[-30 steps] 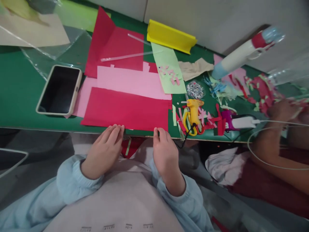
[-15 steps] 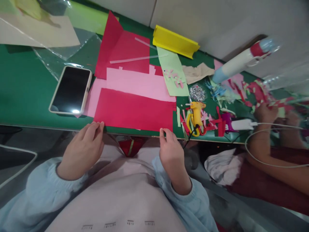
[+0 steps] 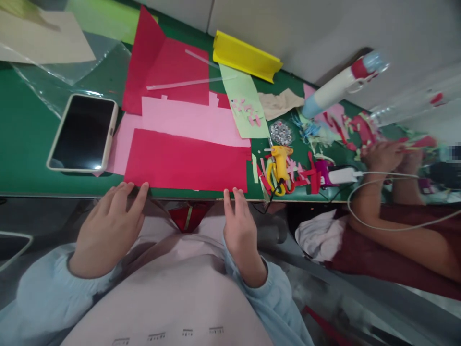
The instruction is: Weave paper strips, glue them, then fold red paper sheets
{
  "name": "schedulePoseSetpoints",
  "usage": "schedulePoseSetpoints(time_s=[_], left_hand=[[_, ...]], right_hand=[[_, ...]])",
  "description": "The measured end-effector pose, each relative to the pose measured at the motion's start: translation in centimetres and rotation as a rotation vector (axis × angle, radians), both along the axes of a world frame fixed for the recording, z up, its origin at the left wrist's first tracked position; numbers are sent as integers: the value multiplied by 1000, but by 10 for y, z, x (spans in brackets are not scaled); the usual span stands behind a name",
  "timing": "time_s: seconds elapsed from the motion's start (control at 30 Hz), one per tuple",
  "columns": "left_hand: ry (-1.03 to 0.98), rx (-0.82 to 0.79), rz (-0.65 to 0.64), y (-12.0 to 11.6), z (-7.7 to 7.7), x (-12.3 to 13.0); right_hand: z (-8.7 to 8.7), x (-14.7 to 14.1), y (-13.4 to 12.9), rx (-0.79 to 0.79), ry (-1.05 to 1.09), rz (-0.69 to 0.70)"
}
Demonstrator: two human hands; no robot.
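A red sheet point(image 3: 187, 161) lies at the front edge of the green table, partly over a pink sheet point(image 3: 190, 117). My left hand point(image 3: 110, 226) rests at the sheet's near left corner, fingers apart. My right hand point(image 3: 241, 230) is at the near right corner, its fingers stretched out with a gap between them. Neither hand grips anything. Behind the pink paper stands a folded red sheet point(image 3: 180, 67) with translucent glue sticks point(image 3: 183, 84) across it.
Left of the papers lies a phone point(image 3: 84, 132). To the right are a yellow glue gun point(image 3: 282, 161), scissors point(image 3: 272, 180), a dish of small beads point(image 3: 281, 133) and a bottle point(image 3: 338, 86). Another person's hands point(image 3: 383, 156) work at the far right.
The view has shifted, so the table's things appear further left. The fingers of both my hands have spread apart at the red sheet's near corners.
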State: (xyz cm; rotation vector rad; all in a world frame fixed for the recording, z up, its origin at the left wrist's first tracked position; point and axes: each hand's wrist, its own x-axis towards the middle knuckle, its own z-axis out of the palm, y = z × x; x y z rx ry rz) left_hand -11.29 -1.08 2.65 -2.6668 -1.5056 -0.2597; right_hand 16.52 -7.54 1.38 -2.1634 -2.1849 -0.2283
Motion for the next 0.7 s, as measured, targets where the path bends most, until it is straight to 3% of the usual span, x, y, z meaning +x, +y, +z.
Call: schedulePoseSetpoints(time_s=[0.17, 0.27, 0.43, 0.7], left_hand=[[-35, -74, 145, -9, 2, 8], [84, -13, 212, -14, 3, 15], [312, 143, 146, -15, 6, 25], [363, 31, 137, -19, 6, 24]], right_hand=[[-2, -9, -2, 9, 57, -92], [-1, -10, -2, 12, 43, -125], [0, -9, -3, 27, -2, -122], [3, -12, 0, 70, -29, -79]])
